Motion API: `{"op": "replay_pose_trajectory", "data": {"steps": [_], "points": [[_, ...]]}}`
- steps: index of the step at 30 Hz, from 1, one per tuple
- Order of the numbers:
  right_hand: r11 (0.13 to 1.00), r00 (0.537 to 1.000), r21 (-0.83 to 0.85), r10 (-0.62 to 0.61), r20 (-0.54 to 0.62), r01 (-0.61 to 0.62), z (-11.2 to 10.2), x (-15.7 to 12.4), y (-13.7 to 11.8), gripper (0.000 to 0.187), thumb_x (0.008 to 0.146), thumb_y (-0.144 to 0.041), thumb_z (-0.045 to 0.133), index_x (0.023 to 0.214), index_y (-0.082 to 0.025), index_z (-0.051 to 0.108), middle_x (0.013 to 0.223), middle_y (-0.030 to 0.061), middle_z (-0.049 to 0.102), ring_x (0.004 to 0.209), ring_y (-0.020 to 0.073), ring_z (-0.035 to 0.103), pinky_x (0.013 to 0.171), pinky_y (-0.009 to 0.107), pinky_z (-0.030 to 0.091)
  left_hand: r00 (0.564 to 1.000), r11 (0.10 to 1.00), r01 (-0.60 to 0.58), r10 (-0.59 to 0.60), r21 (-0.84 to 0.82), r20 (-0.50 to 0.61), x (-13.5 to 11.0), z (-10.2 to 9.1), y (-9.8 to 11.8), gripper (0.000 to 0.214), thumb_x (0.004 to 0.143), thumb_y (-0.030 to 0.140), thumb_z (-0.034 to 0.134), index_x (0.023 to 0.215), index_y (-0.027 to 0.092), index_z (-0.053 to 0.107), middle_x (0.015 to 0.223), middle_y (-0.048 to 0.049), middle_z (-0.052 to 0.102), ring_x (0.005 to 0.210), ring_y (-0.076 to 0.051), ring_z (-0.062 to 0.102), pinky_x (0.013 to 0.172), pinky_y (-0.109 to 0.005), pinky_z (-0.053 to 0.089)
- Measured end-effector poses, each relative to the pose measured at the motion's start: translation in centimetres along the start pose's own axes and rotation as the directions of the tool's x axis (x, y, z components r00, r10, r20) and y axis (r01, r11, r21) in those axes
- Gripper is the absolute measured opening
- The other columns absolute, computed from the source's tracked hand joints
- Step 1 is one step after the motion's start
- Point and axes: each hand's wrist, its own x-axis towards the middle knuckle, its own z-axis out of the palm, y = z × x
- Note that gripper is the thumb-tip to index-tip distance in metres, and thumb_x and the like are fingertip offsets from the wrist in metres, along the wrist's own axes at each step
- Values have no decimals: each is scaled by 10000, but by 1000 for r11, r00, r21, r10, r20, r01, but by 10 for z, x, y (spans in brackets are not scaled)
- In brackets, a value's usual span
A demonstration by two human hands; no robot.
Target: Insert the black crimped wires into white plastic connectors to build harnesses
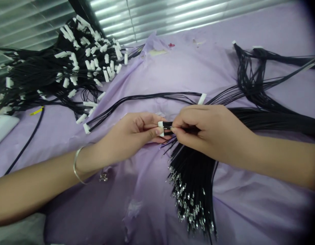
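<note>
Connector sits pinched in the left hand, I see from afar; the right hand clamps a wire at its edge

Bare left hand and bare right hand, both pinching, fingertips near each other.
The bare left forearm slants up from the lower left to a nearly straight left wrist, its thumb pressing toward loosely curled fingers; the bare right forearm enters from the right edge, back of the hand upward, thumb and forefinger closed at their tips.
</note>
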Motion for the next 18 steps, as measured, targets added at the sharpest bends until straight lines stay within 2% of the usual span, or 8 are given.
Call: {"op": "replay_pose_trajectory", "data": {"steps": [3, 9, 15, 18], "points": [[1000, 1000, -22, -15, -12, 15, 1, -1, 0, 147, 832, -143, 523, 704, -162, 592, 719, 0, 615, 667, 102, 543, 628, 234, 404, 1000, 1000, -11, 11, 19, 8, 0, 0, -1, 125, 823, 127, 629, 908, 169, 710, 832, 11, 738, 814, -117, 706, 783, -193, 566], [994, 998, -97, 61, 34, -58, 2, -1, -6, 204, 883, -183, 506, 739, -161, 648, 760, 20, 653, 728, 155, 610, 668, 287, 447, 999, 997, -25, 27, 79, -27, -2, 2, -2, 132, 820, 143, 627, 919, 165, 713, 866, -7, 749, 835, -160, 712, 801, -245, 580], [991, 1000, -136, -11, -23, 8, 7, -7, -9, 199, 871, -122, 497, 815, -114, 688, 777, 65, 668, 691, 189, 630, 561, 303, 431, 995, 981, -85, 94, 174, -44, -8, 8, -1, 163, 850, 137, 580, 935, 188, 709, 887, 12, 750, 842, -145, 709, 793, -214, 569], [990, 999, -141, -35, -37, 30, 9, -7, -8, 211, 879, -119, 483, 820, -105, 685, 805, 78, 673, 704, 194, 633, 574, 305, 437, 992, 983, -93, 105, 159, -68, -9, 7, -2, 166, 838, 119, 596, 935, 187, 713, 867, 5, 749, 815, -132, 704, 772, -198, 564]]}}
